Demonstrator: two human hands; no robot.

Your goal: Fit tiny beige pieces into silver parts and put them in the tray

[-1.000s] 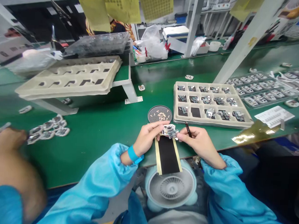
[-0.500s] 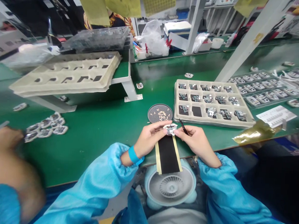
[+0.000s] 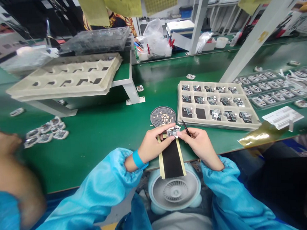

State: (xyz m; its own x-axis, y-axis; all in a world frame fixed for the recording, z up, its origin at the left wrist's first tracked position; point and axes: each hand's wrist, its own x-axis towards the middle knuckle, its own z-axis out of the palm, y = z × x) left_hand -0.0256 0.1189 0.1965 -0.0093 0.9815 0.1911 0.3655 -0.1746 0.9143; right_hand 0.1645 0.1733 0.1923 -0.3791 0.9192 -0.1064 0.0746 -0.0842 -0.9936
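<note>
Left hand (image 3: pixel 154 144) is pinching a small white-and-silver electronic assembly (image 3: pixel 173 130) between thumb and fingers, at the far end of a black, yellow-edged strip (image 3: pixel 173 161). Right hand (image 3: pixel 199 144) is touching the assembly's right side while gripping a slim black stick-like tool (image 3: pixel 185 127). A round grey perforated dish (image 3: pixel 155 112) is lying just beyond.

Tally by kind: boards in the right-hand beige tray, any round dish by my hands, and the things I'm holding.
Silvery electronic boards in the beige moulded tray: 14
Round grey perforated dish: 1
White-rimmed silvery housing in the left hand: 1
Slim black stick-like tool in the right hand: 1
Total: 17
</note>
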